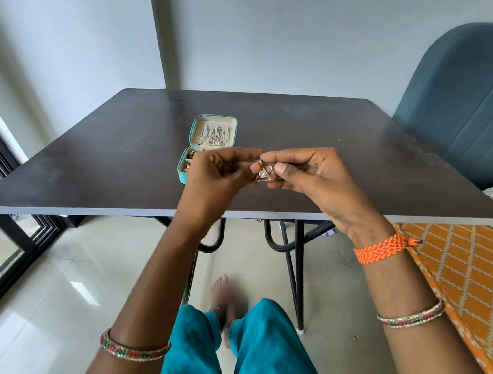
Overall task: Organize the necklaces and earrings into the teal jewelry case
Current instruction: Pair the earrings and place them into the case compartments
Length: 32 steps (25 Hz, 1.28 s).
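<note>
— Gold-toned triangular earring point(263, 175), clear stones, pinched between both hands above the table's near half.
— Left hand point(220, 173)?
— Fingertips curled, gripping the earring's left side; right hand point(308, 177) pinching the other, thumb forward.
— Teal jewelry case point(210, 147)?
— Lying open on the dark table point(358, 172), just behind the left hand; chains draped in the lid.

Single head-worn wide-angle view, looks forward and down from close above the hands point(267, 170) onto the dark bench point(344, 165), floor below.
</note>
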### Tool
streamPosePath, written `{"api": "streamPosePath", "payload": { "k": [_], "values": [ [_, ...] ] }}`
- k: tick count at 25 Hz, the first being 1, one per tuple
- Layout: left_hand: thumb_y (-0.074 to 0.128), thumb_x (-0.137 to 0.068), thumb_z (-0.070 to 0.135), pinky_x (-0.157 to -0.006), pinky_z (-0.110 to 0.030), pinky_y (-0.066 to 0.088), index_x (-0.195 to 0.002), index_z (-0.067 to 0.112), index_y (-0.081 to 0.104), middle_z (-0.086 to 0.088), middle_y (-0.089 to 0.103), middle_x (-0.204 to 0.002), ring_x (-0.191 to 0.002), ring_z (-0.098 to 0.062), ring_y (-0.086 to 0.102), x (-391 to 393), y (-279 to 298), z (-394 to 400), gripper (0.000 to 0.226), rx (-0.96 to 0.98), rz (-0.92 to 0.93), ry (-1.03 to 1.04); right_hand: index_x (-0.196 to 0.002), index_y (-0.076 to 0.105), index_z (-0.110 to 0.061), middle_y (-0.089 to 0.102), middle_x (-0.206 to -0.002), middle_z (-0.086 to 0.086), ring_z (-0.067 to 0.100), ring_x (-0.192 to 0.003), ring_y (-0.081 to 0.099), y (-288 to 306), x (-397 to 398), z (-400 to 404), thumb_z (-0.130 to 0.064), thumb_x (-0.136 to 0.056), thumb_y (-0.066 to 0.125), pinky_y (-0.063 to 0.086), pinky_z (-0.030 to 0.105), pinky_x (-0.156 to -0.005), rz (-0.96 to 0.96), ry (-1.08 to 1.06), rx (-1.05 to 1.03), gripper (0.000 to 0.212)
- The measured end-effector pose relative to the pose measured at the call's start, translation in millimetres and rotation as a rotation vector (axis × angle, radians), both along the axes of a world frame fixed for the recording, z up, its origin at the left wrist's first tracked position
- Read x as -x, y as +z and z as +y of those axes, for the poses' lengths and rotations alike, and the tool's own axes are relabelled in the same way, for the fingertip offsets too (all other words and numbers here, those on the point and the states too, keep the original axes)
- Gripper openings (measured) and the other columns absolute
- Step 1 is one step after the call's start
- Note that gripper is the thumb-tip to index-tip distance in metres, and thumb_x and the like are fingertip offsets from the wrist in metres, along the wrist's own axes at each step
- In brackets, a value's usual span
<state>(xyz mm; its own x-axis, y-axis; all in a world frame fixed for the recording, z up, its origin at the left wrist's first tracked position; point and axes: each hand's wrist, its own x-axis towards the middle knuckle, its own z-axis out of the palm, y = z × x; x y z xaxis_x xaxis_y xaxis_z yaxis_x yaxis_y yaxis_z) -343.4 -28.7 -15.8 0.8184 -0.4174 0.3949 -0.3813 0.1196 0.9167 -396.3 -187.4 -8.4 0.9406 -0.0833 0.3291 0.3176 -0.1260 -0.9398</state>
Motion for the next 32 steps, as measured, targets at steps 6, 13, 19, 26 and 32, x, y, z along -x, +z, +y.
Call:
{"api": "streamPosePath", "payload": {
  "k": [6, 13, 19, 26, 32],
  "values": [
    [0.067, -0.083, 0.002, -0.069, -0.022, 0.057, -0.088, 0.015, 0.071, 0.007, 0.073, -0.069, -0.067, -0.008, 0.068, 9.5, -0.5, 6.9, 0.014, 0.009, 0.032, 0.119, -0.094, 0.07, -0.006, 0.07, -0.088, 0.013, 0.016, -0.076, 0.066, -2.8, -0.8, 21.6, 0.006, -0.087, 0.059, 0.056, 0.021, -0.065, 0.004, -0.142, -0.046, 0.018],
    [0.067, -0.083, 0.002, -0.07, -0.025, 0.058, -0.087, 0.009, 0.07, -0.004, 0.072, -0.076, -0.069, -0.016, 0.067, 12.8, -8.4, 3.0, 0.009, 0.032, 0.065, 0.173, -0.087, 0.071, -0.013, 0.072, -0.079, 0.005, 0.009, -0.068, 0.07, -6.9, -1.0, 28.4, 0.0, -0.083, 0.067, 0.054, 0.018, -0.065, 0.056, -0.214, 0.031, 0.015],
    [0.065, -0.084, -0.001, -0.072, -0.019, 0.055, -0.091, 0.017, 0.07, 0.011, 0.073, -0.075, -0.075, -0.008, 0.069, 9.8, -7.1, 9.2, 0.02, 0.0, 0.017, 0.082, -0.087, 0.071, -0.01, 0.073, -0.084, 0.01, 0.01, -0.075, 0.065, -0.4, 2.9, 23.1, -0.005, -0.082, 0.069, 0.055, 0.023, -0.07, 0.142, -0.186, -0.055, 0.007],
    [0.066, -0.084, 0.001, -0.076, -0.019, 0.055, -0.091, 0.023, 0.071, 0.018, 0.072, -0.077, -0.078, -0.006, 0.07, 16.1, 3.7, 17.5, 0.024, -0.042, -0.127, 0.078, -0.08, 0.074, -0.018, 0.074, -0.082, 0.001, 0.011, -0.084, 0.065, 0.5, 9.2, 22.4, -0.01, -0.077, 0.072, 0.048, 0.025, -0.071, 0.203, -0.15, -0.221, 0.009],
    [0.065, -0.083, 0.0, -0.077, -0.019, 0.055, -0.09, 0.023, 0.07, 0.018, 0.072, -0.077, -0.08, -0.007, 0.07, 12.8, 0.3, 20.5, 0.024, -0.029, -0.102, 0.083, -0.087, 0.071, -0.01, 0.074, -0.077, 0.002, 0.01, -0.071, 0.067, -5.7, 5.9, 27.1, 0.002, -0.078, 0.066, 0.055, 0.02, -0.068, 0.187, -0.088, -0.329, 0.016]
  ]
}}
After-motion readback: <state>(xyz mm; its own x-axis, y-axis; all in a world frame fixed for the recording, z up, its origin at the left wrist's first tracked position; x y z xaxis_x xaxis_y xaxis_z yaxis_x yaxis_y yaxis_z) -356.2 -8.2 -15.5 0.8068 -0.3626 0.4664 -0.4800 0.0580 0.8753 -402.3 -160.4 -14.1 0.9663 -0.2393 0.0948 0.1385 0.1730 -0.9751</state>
